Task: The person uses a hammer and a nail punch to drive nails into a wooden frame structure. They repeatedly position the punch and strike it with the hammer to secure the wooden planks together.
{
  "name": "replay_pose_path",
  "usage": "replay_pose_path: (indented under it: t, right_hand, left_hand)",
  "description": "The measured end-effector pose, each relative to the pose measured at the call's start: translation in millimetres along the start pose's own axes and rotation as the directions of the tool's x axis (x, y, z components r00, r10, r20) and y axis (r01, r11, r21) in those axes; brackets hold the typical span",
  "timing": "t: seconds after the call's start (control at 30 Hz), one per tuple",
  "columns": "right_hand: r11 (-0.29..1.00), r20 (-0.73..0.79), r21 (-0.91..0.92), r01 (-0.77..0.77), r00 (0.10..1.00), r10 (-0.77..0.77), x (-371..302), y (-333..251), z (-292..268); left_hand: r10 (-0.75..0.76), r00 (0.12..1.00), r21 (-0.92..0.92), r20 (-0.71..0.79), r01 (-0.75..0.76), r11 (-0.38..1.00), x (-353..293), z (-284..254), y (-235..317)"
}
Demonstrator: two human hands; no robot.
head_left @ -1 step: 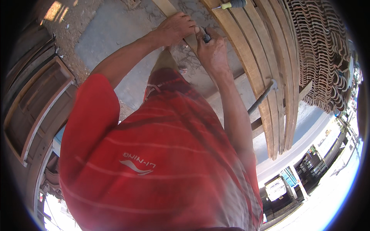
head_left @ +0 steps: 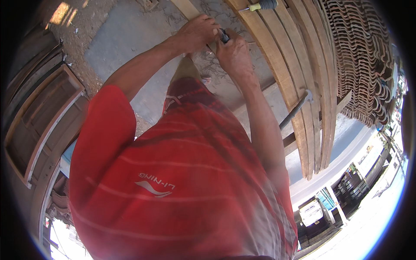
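Observation:
A narrow wooden plank (head_left: 185, 8) runs from the top edge down under my hands. My left hand (head_left: 197, 32) is curled over it, fingers bent toward my right hand. Close beside it, my right hand (head_left: 235, 51) is closed around a dark-handled tool (head_left: 224, 36). Only a short dark piece of this tool shows; its working end is hidden by my fingers, so its kind cannot be told. The two hands nearly touch at the fingertips.
Several long planks (head_left: 286, 73) lie to the right, bearing a yellow-and-black-handled screwdriver (head_left: 262, 5) and a hammer (head_left: 299, 108). Stacked roof tiles (head_left: 362, 56) stand beyond them. Wood shavings (head_left: 214, 69) litter the grey floor (head_left: 125, 52). Panelled wooden frames (head_left: 45, 117) lean at left.
My right hand has shifted slightly left and up with the dark tool, bringing it closer to my left hand. My left hand stays nearly in place on the plank.

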State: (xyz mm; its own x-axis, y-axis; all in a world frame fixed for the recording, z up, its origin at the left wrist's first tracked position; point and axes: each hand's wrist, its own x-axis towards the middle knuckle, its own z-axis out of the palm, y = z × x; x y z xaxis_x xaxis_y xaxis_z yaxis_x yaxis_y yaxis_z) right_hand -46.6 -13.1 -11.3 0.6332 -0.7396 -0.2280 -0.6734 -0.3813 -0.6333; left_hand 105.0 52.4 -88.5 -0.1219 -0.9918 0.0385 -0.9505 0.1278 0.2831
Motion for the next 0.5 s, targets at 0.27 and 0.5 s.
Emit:
replay_pose_path:
  t: [0.27, 0.5]
  right_hand:
    - [0.935, 0.151, 0.162, -0.314, 0.945, 0.291, 2.7, -3.5, -86.0]
    - [0.868, -0.244, 0.496, -0.019, 0.956, 0.161, -71.1, 51.6, -137.6]
  left_hand:
    - [0.149, 0.98, -0.026, -0.133, -0.154, 0.988, -1.9, 27.3, -12.9]
    - [0.182, 0.971, 0.007, -0.153, -0.183, 0.983, 1.9, 26.0, -11.1]
